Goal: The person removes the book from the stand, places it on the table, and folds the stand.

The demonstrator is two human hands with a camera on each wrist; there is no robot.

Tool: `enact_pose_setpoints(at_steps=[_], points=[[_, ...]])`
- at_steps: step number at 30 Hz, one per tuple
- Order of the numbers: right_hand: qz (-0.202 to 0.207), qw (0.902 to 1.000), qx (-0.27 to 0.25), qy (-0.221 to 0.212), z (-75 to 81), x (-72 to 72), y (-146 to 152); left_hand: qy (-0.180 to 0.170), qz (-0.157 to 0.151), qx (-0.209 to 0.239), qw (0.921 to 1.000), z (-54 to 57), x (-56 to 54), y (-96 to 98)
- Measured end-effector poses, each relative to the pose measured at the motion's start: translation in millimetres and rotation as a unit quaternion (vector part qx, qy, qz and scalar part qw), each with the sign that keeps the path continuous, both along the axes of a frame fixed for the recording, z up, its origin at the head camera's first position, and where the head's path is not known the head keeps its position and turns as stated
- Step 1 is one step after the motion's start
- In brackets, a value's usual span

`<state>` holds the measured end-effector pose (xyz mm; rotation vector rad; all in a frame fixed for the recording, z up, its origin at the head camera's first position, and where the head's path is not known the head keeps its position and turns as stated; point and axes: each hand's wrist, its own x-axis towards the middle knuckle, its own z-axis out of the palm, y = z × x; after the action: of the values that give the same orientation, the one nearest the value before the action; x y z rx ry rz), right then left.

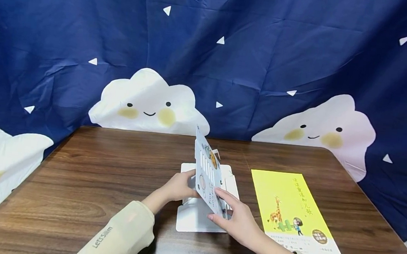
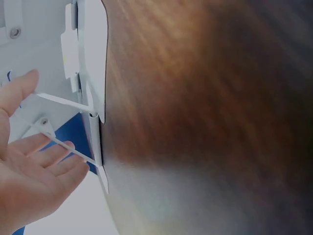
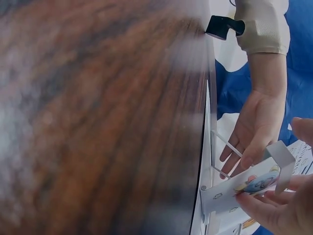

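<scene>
A white metal book stand with a cartoon-printed panel [image 1: 204,170] stands on the table, its panel tilted up from a flat white base [image 1: 194,221]. The left hand [image 1: 179,187] reaches behind the panel from the left. In the left wrist view its fingers are extended and spread around the thin wire support [image 2: 63,101], thumb by one rod, other fingers along the second. My right hand [image 1: 240,222] holds the panel's near right part, fingers on the printed face. In the right wrist view, those fingers are close to a bent white bracket [image 3: 282,159].
A yellow book [image 1: 275,187] with a giraffe and a child on its cover lies flat to the right of the stand. The wooden table [image 1: 111,167] meets a dark blue curtain [image 1: 231,64] with cloud prints at its back.
</scene>
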<state>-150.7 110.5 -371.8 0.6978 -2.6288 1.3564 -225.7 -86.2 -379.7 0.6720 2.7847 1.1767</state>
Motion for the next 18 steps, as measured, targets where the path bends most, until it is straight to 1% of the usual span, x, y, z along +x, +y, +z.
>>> enact_pose_setpoints(at_steps=[5,8,15,18], points=[[-0.002,0.9992,-0.025,-0.031,-0.5,-0.2,1.6,-0.004,0.001,0.006,1.0000,-0.8,-0.6,-0.6],[-0.001,0.9986,-0.032,-0.042,-0.7,-0.1,2.8,-0.007,0.004,0.010,0.9999,-0.6,0.0,-0.6],[0.000,0.9985,-0.041,-0.036,-0.6,2.1,2.7,-0.010,0.011,0.015,0.9998,-0.5,-0.1,-0.9],[-0.005,0.9985,-0.038,-0.038,5.5,6.3,-0.3,-0.009,0.015,0.015,0.9997,-0.2,-0.1,-1.3]])
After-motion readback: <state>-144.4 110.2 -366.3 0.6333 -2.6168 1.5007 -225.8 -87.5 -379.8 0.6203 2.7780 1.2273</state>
